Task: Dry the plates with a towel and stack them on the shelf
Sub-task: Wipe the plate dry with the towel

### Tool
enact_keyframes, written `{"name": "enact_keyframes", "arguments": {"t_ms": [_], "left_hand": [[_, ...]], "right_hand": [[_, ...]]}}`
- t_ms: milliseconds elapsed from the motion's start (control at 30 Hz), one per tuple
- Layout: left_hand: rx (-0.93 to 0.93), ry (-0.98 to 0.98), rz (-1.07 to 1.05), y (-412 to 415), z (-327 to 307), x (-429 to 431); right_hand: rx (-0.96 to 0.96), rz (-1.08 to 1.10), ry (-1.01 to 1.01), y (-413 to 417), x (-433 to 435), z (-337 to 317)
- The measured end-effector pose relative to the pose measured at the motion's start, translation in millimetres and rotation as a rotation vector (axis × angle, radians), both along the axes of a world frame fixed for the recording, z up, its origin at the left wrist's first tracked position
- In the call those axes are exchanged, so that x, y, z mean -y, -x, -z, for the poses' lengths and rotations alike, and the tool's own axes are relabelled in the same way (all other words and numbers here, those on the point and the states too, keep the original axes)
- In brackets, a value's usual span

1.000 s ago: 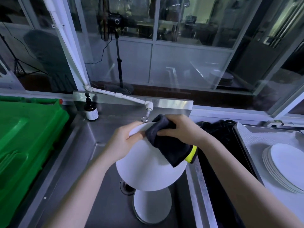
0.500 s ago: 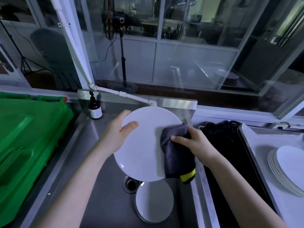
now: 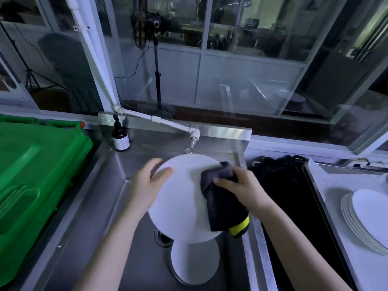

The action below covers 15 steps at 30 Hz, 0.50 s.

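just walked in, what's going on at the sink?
A person is drying dishes. The left hand holds a white plate by its rim above the sink. The right hand presses a dark towel against its right side. Another plate lies in the sink, and a stack of plates sits on the tray at right.

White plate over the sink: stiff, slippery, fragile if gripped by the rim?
Probably rigid: the white plate shows no flex gripped between the left hand and the dark towel in the right hand. Likely slippery: its face looks smooth. Possibly breakable against the steel sink.
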State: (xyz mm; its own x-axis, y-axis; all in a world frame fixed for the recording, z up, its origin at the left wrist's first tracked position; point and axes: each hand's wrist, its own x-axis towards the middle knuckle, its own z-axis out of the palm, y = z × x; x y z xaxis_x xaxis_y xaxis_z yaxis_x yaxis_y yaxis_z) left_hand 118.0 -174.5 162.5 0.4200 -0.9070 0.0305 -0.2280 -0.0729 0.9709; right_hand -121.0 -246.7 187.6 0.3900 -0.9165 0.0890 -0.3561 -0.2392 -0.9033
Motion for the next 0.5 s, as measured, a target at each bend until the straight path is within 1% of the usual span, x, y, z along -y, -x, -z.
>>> {"name": "enact_keyframes", "arguments": {"t_ms": [33,100,133,200,300,367,433,500], "left_hand": [[-0.115,-0.003,-0.095,7,12,-9],[-0.294,0.033,-0.174,27,27,-20],[-0.328,0.074,-0.195,34,29,-21],[-0.288,0.130,-0.174,36,24,-17],[-0.180,0.118,-0.059,22,16,-6],[-0.096,0.079,0.020,9,4,2],[0.056,0.070,0.151,-1,-13,11],[0.264,0.050,0.328,-5,-32,20]], "right_hand": [[0.158,0.104,-0.110,2,-3,9],[0.399,0.245,-0.348,-1,-12,25],[0.457,0.272,-0.423,-2,-14,31],[0.471,0.272,-0.483,-1,-14,37],[0.364,0.167,-0.437,8,-3,23],[0.226,0.062,-0.324,14,7,5],[0.077,-0.026,-0.183,15,17,-14],[-0.110,-0.119,-0.038,9,23,-32]]}}
